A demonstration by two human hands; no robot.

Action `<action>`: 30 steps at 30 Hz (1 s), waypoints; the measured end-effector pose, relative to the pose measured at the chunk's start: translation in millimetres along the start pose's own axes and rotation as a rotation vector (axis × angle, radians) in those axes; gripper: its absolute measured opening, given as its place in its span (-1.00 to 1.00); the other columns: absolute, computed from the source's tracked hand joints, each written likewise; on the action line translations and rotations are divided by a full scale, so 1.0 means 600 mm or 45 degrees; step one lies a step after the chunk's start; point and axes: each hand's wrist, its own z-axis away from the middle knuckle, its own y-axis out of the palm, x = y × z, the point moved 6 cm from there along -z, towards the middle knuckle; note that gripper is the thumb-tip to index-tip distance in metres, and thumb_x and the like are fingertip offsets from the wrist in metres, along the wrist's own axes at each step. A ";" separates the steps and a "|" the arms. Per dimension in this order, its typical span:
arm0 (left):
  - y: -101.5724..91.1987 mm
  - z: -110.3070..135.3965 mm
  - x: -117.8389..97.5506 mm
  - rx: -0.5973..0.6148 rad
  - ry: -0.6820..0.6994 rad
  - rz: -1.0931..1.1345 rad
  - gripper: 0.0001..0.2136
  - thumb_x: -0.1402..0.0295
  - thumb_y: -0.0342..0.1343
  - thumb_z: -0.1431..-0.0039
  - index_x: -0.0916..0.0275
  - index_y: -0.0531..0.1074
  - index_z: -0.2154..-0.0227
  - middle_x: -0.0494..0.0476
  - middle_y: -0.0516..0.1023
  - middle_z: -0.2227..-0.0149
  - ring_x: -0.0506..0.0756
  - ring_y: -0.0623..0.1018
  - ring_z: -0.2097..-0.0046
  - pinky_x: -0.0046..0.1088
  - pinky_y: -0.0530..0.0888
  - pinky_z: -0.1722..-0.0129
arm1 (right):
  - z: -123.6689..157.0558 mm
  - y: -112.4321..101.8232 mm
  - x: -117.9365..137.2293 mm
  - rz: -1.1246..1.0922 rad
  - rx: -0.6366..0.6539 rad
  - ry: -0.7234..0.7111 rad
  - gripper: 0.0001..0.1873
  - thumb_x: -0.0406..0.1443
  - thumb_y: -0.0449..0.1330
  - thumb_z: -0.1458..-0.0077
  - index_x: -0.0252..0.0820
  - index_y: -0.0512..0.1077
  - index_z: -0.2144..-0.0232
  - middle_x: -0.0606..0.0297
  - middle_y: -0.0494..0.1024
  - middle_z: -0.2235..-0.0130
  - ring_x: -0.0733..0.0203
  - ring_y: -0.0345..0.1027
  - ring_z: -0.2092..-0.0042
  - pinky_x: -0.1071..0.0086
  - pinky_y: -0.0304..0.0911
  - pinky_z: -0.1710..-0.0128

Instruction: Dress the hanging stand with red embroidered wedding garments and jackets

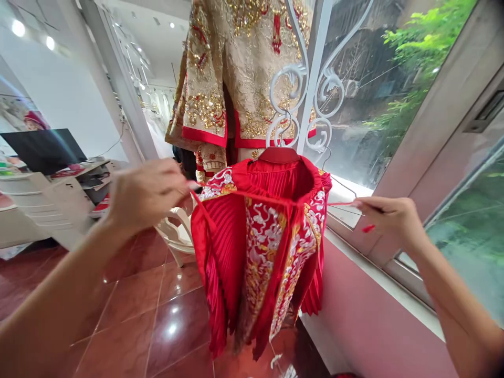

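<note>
A red pleated skirt with silver and gold embroidered panels hangs from a dark red hanger. My left hand, somewhat blurred, is closed in a pinch on a red cord by the skirt's left side. Over on the right, my right hand pinches the other end of the red cord, which stretches away from the waistband. A small red tip dangles below those fingers. The cord runs taut across the front of the waist.
Behind the skirt hangs a gold beaded jacket with red trim. White scrollwork stands before the window at right. A pale chair, a desk and a monitor are to the left, over a glossy tiled floor.
</note>
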 end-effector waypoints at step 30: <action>0.257 0.043 -0.076 0.743 -0.141 -0.587 -0.63 0.24 -0.20 -0.27 0.29 0.49 0.36 0.25 0.53 0.40 0.21 0.53 0.30 -0.39 0.33 0.37 | -0.050 0.261 0.101 0.380 0.341 -0.097 -0.86 -0.28 0.14 -0.06 -0.24 0.39 0.33 0.16 0.50 0.30 0.15 0.35 0.30 0.39 0.08 0.40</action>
